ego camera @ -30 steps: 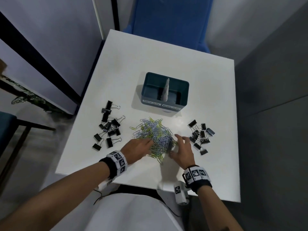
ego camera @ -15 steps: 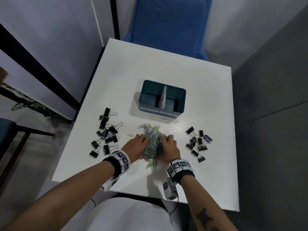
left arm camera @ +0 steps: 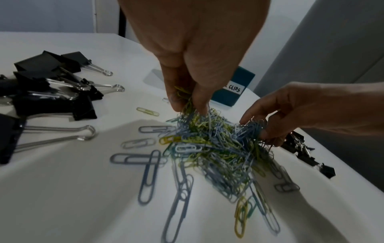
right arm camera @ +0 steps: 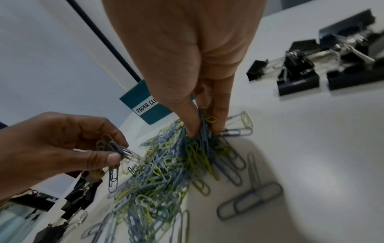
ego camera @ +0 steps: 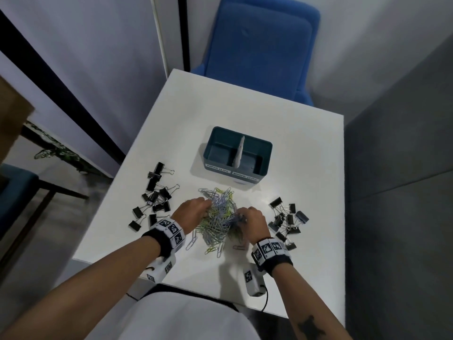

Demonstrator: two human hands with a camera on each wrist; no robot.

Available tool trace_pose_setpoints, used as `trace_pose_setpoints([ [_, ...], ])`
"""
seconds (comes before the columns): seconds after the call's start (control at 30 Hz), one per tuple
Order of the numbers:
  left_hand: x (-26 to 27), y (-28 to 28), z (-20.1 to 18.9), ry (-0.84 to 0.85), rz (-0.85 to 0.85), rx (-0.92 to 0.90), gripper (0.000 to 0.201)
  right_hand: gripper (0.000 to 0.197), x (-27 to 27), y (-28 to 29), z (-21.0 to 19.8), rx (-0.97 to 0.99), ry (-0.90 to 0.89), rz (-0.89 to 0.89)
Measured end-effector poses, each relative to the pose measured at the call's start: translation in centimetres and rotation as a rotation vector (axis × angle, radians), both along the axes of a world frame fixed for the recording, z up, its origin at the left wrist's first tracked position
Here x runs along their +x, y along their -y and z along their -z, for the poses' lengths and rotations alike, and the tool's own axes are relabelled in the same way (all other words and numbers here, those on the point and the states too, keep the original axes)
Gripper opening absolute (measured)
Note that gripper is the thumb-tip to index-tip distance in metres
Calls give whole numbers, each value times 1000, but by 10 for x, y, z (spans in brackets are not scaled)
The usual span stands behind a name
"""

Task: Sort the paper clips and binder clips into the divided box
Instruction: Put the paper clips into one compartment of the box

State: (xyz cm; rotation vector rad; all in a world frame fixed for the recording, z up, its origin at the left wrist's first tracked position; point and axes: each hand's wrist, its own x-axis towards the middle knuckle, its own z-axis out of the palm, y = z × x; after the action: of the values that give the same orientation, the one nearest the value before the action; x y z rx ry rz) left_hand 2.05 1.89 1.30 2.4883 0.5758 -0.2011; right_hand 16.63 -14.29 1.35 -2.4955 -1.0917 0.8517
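Note:
A tangled heap of blue, grey and yellow-green paper clips [ego camera: 220,217] lies on the white table [ego camera: 306,168], in front of the teal divided box [ego camera: 268,148]. My left hand [ego camera: 206,204] pinches a bunch of clips at the heap's left side; in the left wrist view the thumb and fingers [left arm camera: 199,105] close on them. My right hand [ego camera: 241,215] grips a clump at the right side, and the right wrist view shows its fingertips [right arm camera: 191,129] sunk into the clips. Both box compartments look empty. Its front labels read PAPER CLIPS on the left and BINDER CLIPS on the right.
Black binder clips lie in two groups, one at the left [ego camera: 154,195] and one at the right [ego camera: 286,222] of the heap. Loose paper clips [ego camera: 191,244] are scattered near the table's front edge. A blue chair [ego camera: 264,50] stands behind the table.
The spread-out paper clips have been pushed into a narrower heap. Both hands moved inward and now grip clumps of clips at its two sides.

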Motion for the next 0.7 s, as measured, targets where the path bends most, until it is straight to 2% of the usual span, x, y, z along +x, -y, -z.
trace_pose_setpoints([
  [0.07,3,-3,-5,40,-37,-18,6,30,3,-3,-3,21,40,-8],
  [0.17,8,-10,-13,114,-99,-97,12,30,7,-7,-9,44,86,-27],
  [0.37,34,-35,-59,276,-200,-245,5,31,15,-13,-17,64,93,18],
  [0.53,81,-73,-97,408,-250,-217,6,29,19,-25,-47,124,83,9],
  [0.63,115,-92,-99,432,-275,-199,4,24,24,-36,-73,149,63,10],
  [0.7,130,-99,-93,387,-275,-217,9,19,27,-47,-94,178,43,14],
])
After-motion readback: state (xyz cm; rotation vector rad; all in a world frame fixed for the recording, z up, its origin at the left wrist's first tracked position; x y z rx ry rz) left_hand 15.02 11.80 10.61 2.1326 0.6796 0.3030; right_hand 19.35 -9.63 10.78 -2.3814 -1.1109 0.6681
